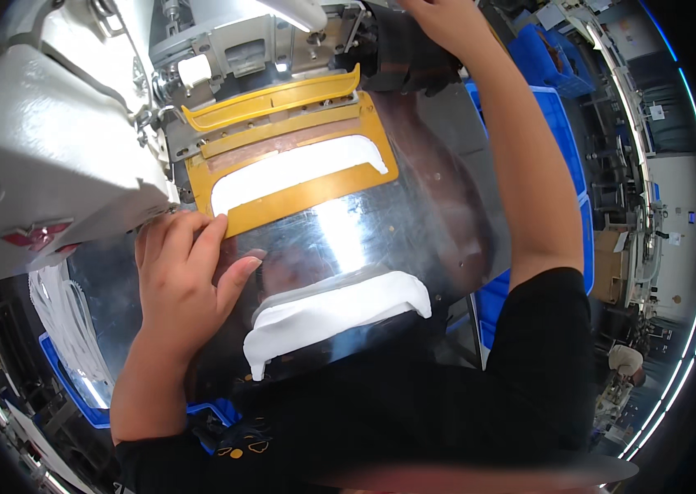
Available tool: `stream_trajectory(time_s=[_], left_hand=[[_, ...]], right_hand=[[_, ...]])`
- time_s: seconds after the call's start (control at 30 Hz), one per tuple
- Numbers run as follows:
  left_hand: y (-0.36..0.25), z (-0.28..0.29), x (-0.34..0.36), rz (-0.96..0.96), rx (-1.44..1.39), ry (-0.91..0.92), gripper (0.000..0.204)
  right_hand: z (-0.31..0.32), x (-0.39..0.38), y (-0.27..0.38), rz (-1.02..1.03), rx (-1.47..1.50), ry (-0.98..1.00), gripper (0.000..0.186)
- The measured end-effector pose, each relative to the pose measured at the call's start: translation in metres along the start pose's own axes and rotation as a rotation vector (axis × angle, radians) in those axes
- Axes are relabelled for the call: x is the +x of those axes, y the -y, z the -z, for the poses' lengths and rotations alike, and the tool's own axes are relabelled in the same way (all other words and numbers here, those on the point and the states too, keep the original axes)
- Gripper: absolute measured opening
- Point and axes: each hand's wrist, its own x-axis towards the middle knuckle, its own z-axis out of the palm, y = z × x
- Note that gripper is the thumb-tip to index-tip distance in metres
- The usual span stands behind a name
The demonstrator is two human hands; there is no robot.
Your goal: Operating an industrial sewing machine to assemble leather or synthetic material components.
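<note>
A yellow flat template (307,198) lies under the sewing machine, with a curved white fabric piece (298,169) set in its cut-out. At the near left corner of both rests my left hand (187,267), open. Its fingertips press down there, and the thumb stands apart over the metal plate. My right hand (445,23) reaches up to the far edge of the picture, beside the machine's dark covered part. Its fingers are mostly cut off, so what they touch is hidden. Behind the template a raised yellow clamp bar (274,99) spans its length.
A stack of similar white pieces (335,313) lies on the shiny metal table (438,239) near my body. The white machine head (51,156) stands close on the left. White strips (68,321) hang at the left, and blue bins (554,123) stand at the right.
</note>
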Motion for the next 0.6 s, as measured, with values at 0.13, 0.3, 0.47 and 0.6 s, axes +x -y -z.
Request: stream_trajectory(time_s=[0.13, 0.3, 0.47, 0.6], left_hand=[[0.004, -0.004, -0.001, -0.015, -0.015, -0.022, 0.052], [0.006, -0.005, -0.007, 0.017, -0.024, -0.055, 0.05], [0.007, -0.009, -0.007, -0.002, -0.047, -0.05, 0.05], [0.007, -0.009, -0.007, 0.011, -0.045, -0.035, 0.051]], right_hand=[[-0.039, 0.045, -0.005, -0.113, -0.13, 0.063, 0.076], [-0.027, 0.051, 0.005, 0.018, -0.025, 0.204, 0.067], [-0.051, 0.075, -0.019, 0.13, -0.038, 0.084, 0.053], [-0.066, 0.089, -0.007, 0.16, -0.357, 0.288, 0.064]])
